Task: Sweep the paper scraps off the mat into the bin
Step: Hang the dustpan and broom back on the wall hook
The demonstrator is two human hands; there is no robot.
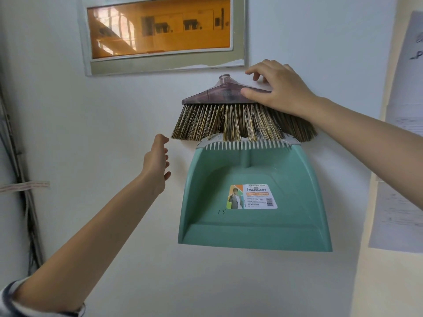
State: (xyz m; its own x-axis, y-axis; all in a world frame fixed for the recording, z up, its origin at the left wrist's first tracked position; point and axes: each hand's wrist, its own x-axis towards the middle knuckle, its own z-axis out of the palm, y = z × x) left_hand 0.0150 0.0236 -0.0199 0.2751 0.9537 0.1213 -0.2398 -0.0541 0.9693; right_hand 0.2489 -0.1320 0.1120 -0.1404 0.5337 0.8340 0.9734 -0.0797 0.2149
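A broom head (pixel 219 115) with a smoky plastic top and brown-yellow bristles hangs against the white wall, bristles down, with no handle in its socket. Its bristles rest in the white comb of a green dustpan (pixel 251 202) that hangs just below, flat on the wall, with a printed label on it. My right hand (pixel 277 88) holds the right end of the broom head, thumb in front and fingers over the top. Just left of the bristles, my left hand (pixel 158 161) hangs in the air, open and touching nothing. No mat, paper scraps or bin are in view.
A framed panel with an orange window (pixel 160 26) is mounted on the wall above the broom. Printed paper sheets (pixel 402 156) hang at the right edge. Dark cables (pixel 20 179) run down the wall at the far left.
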